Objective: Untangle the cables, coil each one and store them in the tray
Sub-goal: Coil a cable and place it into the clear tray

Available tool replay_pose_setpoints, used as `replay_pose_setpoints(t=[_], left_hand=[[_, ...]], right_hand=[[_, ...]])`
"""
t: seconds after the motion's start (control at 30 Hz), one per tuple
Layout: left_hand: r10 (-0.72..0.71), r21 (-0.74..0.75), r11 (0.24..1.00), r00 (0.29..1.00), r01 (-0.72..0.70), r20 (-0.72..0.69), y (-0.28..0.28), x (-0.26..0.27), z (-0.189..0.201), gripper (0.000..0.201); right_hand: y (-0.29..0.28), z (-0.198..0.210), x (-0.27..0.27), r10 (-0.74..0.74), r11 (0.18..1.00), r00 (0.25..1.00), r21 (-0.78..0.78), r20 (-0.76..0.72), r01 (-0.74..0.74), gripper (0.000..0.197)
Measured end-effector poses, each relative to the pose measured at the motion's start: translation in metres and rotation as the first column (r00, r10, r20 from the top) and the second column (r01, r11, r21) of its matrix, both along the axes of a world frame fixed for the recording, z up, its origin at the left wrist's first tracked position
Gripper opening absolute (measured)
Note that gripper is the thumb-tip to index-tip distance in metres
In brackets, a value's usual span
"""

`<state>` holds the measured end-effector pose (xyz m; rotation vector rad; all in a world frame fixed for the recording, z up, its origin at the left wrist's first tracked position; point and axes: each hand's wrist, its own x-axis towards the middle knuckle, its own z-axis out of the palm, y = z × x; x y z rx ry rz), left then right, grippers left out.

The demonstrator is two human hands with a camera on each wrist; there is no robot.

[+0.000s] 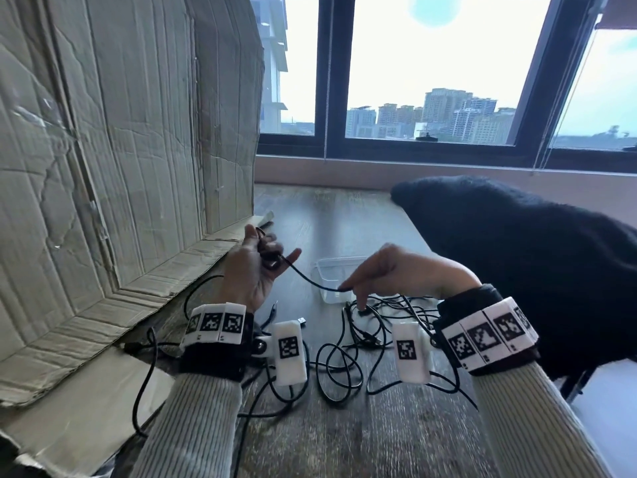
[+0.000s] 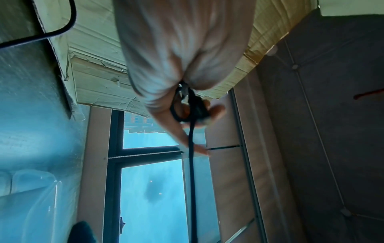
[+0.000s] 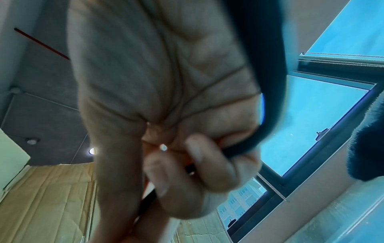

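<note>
Your forearms are covered by ribbed, cream-grey knit sleeves point(image 1: 193, 422) that end at the wrists. Each wrist carries a black strap faced with a white band point(image 1: 215, 322) of square black-and-white coded markers, the right band point(image 1: 489, 334) showing the same pattern. A white, rounded block point(image 1: 289, 353) with one coded marker stands off each strap on a small bracket fixed with a round dark screw.

Left hand point(image 2: 166, 54) blurred in left wrist view; small cable coil point(image 1: 270, 251) partly hidden by its fingers. Right hand point(image 3: 166, 115) blurred in right wrist view, fingers cover part of cable point(image 3: 270, 82). Tray point(image 1: 332, 270) front hidden behind right hand point(image 1: 396, 274). Loose cables point(image 1: 344, 370) run under wrist cams; which strand is which, can't tell.
</note>
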<state>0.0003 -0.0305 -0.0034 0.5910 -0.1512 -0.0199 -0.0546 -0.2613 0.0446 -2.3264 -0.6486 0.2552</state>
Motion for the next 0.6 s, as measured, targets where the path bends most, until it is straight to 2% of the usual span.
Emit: replay_pose_setpoints(t=[0.07,0.17,0.23,0.37,0.47,0.53,0.6], left_hand=[[0.026,0.051,0.998,1.000,-0.026,0.003,-0.003,0.001,-0.001,0.048],[0.078,0.204,0.975,0.995,-0.090,0.067,-0.009,0.001,0.001,0.053],[0.094,0.267,0.957,0.992,-0.112,0.080,-0.010,0.000,0.001,0.041],[0.092,0.289,0.951,0.993,-0.108,0.068,-0.008,-0.003,0.000,0.049],[0.028,0.252,0.966,0.993,-0.055,0.112,-0.009,-0.009,0.002,0.039],[0.006,0.209,0.977,0.990,-0.036,0.141,-0.009,-0.010,0.003,0.034],[-0.002,0.196,0.980,0.987,-0.029,0.159,-0.009,-0.011,0.005,0.039]], right_hand=[[0.000,0.000,0.000,0.016,1.000,1.000,-0.017,-0.021,-0.017,0.022],[0.001,0.001,-0.002,0.039,0.998,0.998,-0.052,-0.040,-0.041,0.021],[0.001,0.001,-0.002,0.053,0.994,0.998,-0.094,-0.036,-0.056,0.018],[0.000,0.006,-0.002,0.028,0.999,0.999,-0.021,0.044,-0.027,0.014],[-0.005,0.012,-0.005,0.021,1.000,0.992,0.009,0.126,-0.022,0.014],[-0.007,0.014,-0.008,0.017,1.000,0.994,-0.018,0.111,-0.015,0.014],[-0.007,0.013,-0.010,-0.002,0.998,0.999,-0.067,0.053,0.005,0.015]])
